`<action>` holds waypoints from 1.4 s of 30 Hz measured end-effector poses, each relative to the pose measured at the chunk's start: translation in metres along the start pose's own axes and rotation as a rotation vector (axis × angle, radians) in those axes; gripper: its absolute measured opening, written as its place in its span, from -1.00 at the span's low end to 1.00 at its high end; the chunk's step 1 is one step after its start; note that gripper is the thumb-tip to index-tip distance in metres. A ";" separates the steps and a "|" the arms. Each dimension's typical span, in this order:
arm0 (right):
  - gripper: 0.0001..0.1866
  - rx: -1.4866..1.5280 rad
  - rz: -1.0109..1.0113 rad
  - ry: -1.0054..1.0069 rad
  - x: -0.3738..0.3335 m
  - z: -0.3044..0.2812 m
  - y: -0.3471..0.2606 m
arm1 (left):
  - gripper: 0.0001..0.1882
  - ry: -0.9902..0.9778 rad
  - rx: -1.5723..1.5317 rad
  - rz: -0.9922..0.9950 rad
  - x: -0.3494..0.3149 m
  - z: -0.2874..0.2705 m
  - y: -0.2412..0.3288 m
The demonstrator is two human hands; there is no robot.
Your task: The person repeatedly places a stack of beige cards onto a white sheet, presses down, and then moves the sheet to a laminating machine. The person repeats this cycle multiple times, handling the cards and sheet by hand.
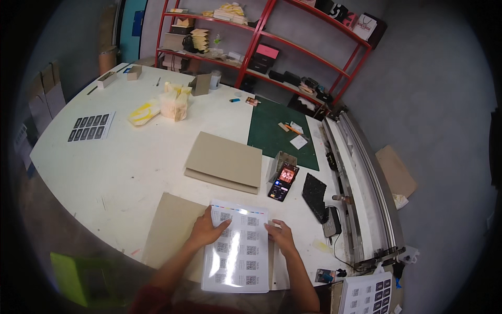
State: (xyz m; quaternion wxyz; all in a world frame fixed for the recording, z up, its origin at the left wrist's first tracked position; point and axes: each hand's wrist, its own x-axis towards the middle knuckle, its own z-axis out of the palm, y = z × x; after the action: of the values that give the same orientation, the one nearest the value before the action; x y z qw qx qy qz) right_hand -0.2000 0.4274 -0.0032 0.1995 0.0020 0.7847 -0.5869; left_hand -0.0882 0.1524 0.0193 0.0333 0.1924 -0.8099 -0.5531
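L hand (206,230) is spreading thumb from fingers, thumb lying on the face of the glossy sheets (238,256), fingers running along their L edge nr the top; can't tell if it's pinching. R hand (282,238) is curling its fingers at the R edge, thumb side by the paper; can't tell if that one's gripping either.

Sheets are lying btwn the two hands, flat & rectangular, slick white w/ a bright glare streak, two cols of square b/w codes & a thin colour strip along the top. They're overlapping a matte tan board (170,225), which is showing mostly on the L.

Just beyond, a folded greyish-tan card (225,157), stiff & smooth, is sitting w/ its near edge gaping a bit. To its R, a lit phone (284,182) is leaning back, w/ a rough black pad (315,198) lying nearby. Further out, a flat green mat (266,125) is covering part of the white table (125,172), & crinkly cream-yellow paper (175,104) is standing L of it.
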 end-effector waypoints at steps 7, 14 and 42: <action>-0.15 -0.123 -0.010 0.000 -0.007 0.006 -0.013 | 0.04 -0.004 0.195 -0.042 0.001 -0.003 0.005; -0.26 0.029 -0.143 -0.062 -0.064 -0.006 0.050 | -0.12 -0.044 -0.226 0.116 -0.071 0.003 -0.033; -0.46 -0.137 0.033 0.115 -0.170 -0.009 0.066 | -0.18 0.044 -0.035 0.008 -0.183 0.004 -0.016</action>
State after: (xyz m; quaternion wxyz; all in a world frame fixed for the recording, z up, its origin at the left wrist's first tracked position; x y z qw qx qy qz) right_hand -0.0312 0.4956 -0.0083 0.1635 0.0351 0.8329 -0.5276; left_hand 0.0845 0.2150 0.0327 0.0569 0.2006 -0.8000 -0.5626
